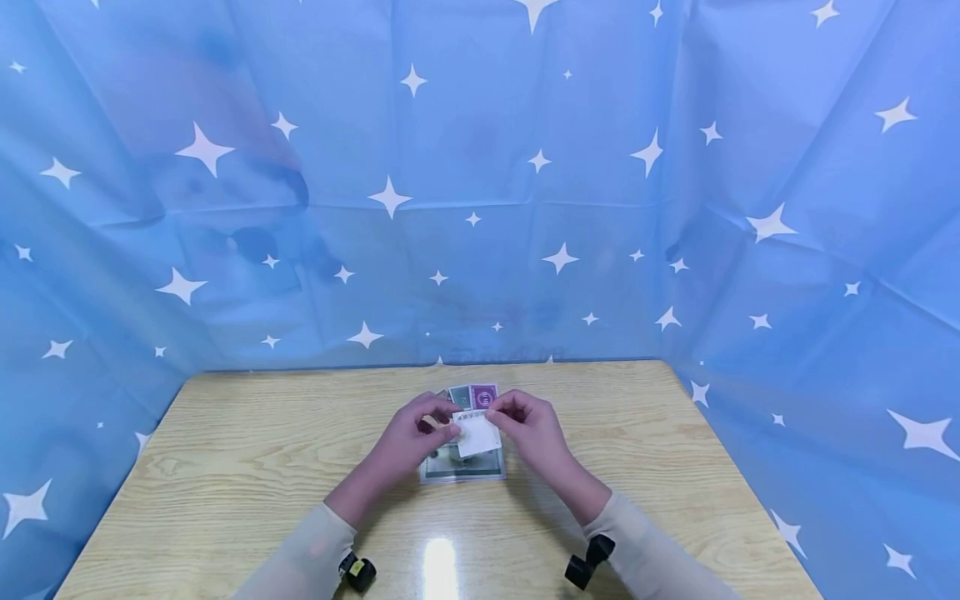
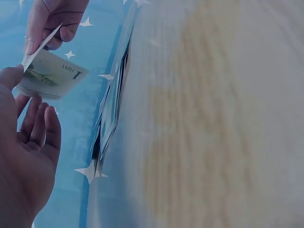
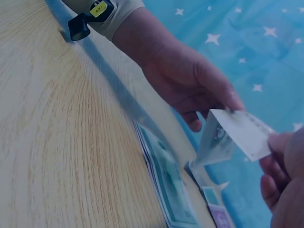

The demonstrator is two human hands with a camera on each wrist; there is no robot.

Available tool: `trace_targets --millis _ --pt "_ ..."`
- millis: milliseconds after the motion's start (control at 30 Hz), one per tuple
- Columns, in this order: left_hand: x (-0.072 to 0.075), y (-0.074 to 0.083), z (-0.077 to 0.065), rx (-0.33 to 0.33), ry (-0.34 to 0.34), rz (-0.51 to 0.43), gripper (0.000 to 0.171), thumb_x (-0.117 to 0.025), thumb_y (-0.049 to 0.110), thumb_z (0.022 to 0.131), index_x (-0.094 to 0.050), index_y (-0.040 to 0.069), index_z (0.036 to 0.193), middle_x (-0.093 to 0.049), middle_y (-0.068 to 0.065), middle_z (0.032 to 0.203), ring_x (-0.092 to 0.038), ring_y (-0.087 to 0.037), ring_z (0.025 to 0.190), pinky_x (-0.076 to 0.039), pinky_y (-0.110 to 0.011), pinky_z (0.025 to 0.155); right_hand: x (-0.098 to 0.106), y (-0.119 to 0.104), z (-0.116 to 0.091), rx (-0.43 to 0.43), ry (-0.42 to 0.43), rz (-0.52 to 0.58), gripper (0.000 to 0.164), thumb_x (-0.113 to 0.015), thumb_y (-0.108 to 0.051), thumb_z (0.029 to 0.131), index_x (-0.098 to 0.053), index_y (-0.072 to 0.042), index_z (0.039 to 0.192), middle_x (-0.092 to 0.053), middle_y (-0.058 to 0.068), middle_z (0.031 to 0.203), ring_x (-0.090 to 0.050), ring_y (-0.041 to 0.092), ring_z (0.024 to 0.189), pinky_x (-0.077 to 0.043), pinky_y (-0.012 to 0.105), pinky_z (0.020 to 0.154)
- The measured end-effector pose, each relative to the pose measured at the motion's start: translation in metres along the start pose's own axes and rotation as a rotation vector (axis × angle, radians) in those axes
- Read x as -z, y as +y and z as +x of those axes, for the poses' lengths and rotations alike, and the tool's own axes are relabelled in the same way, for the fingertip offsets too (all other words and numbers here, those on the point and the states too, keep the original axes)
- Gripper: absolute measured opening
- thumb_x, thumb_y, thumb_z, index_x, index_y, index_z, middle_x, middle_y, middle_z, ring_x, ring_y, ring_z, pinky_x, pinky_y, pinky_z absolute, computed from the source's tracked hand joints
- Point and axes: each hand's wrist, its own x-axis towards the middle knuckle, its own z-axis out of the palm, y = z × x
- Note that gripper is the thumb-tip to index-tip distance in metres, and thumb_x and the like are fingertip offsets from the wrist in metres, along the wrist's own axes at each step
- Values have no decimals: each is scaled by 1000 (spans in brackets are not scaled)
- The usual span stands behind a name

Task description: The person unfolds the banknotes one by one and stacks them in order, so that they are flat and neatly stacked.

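Note:
A folded banknote (image 1: 478, 437) is held up between both hands; its upper flap shows a pale face. In the left wrist view the hanging half of this banknote (image 2: 52, 78) reads "1 YUAN". My left hand (image 1: 414, 433) pinches its left side with the thumb on top and fingers beneath. The right hand (image 1: 531, 423) pinches the opposite end between thumb and fingers. Below lies a stack of green-bordered banknotes (image 1: 483, 468), also seen as a stack (image 3: 166, 173) in the right wrist view. Beyond it, a purple note (image 1: 484, 395) and a green note (image 1: 460, 395) lie side by side.
The wooden table (image 1: 262, 467) spreads around the notes. A blue curtain with white stars (image 1: 480, 167) hangs behind and at both sides. Small black cameras sit on the wrists, the left camera (image 1: 358, 573) with a yellow label and the right camera (image 1: 588, 562) without one visible.

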Motion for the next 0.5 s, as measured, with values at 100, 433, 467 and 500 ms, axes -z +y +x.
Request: trace_targets --millis 100,433,467,500 --pt "3 0 1 -27 9 16 23 -79 28 106 -79 26 129 -68 1 135 -64 -26 126 -56 -53 107 1 -1 -1 0 2 0 5 -79 -11 104 -79 -6 103 -73 9 96 -60 19 82 -50 26 70" --pt "7 1 0 24 16 -4 21 -80 32 105 -80 29 125 -72 1 138 -60 -24 139 -49 -59 115 3 -2 -3 -13 14 21 6 -78 -10 105 -78 -4 104 -70 10 93 -57 18 78 -48 24 68" --pt "7 1 0 30 14 -6 21 -80 31 105 -80 28 125 -72 3 136 -63 -24 134 -53 -55 112 4 -2 -3 -15 17 19 5 -77 -10 105 -78 -4 104 -70 11 93 -57 18 78 -48 24 68" --pt "7 1 0 32 13 -5 21 -80 30 105 -80 27 126 -73 4 134 -65 -23 129 -55 -51 108 4 -2 -3 -16 19 16 5 -77 -10 105 -78 -5 104 -70 11 93 -57 18 78 -48 24 67"
